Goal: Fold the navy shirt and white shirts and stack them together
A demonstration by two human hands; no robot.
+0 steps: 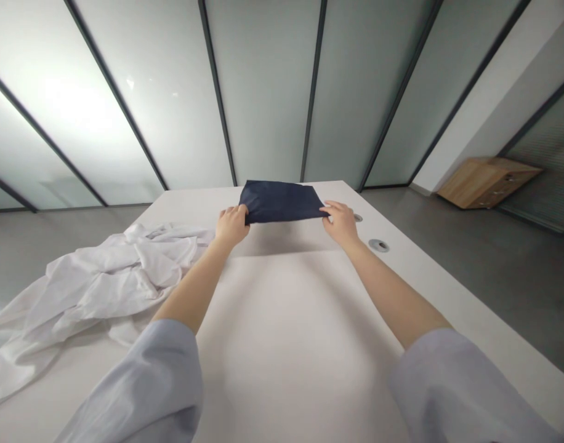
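Note:
A dark navy piece of cloth (282,202), flat and roughly rectangular, is stretched between my two hands above the far part of the white table (300,344). My left hand (233,225) is closed on its near left corner. On the other side, my right hand (341,221) pinches the near right corner between thumb and fingers. The cloth casts a shadow on the tabletop beneath it. Whether it is a folded garment, I cannot tell.
Crumpled white cloth (111,277) lies in a heap along the table's left side. Round grey cable grommets (378,245) sit near the right edge. Frosted glass panels (268,92) stand beyond the table, and a wooden cabinet (480,181) is on the floor at right.

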